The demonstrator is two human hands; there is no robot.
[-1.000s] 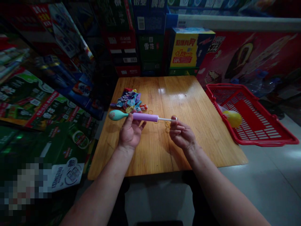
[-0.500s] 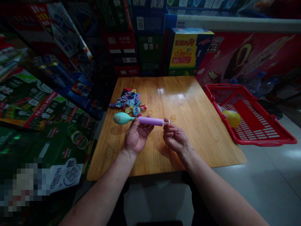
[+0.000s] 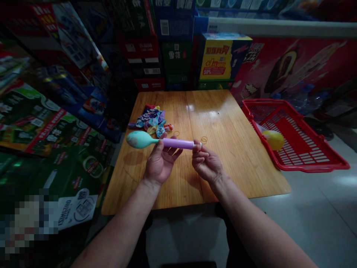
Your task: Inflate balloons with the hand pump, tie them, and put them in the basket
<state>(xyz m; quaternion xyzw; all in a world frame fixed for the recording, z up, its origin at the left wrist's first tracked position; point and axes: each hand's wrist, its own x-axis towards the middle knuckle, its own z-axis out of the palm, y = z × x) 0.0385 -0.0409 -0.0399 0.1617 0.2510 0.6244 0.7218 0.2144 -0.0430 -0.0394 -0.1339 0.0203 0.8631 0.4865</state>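
The mint-green balloon [image 3: 138, 139] is bulging left of the frame's centre, its neck running to the left end of a purple pump [image 3: 178, 143]. The left hand [image 3: 160, 163] is clamping that end, its thumb covering the joint, so the exact fit is staying hidden. The right hand [image 3: 208, 162] is pinching the pump's white end near the centre, its closed fingers hiding part of it. Behind, at centre left, a pile of limp balloons [image 3: 153, 118] is lying too tangled for counting. At least 2 overlapping rubber bands [image 3: 204, 140] are resting on the wooden table [image 3: 245, 163]. At right, a red basket [image 3: 301, 143] is holding a yellow rounded thing [image 3: 273, 140], its paler end partly hidden. The frame's bottom edge is cutting off 2 forearms.
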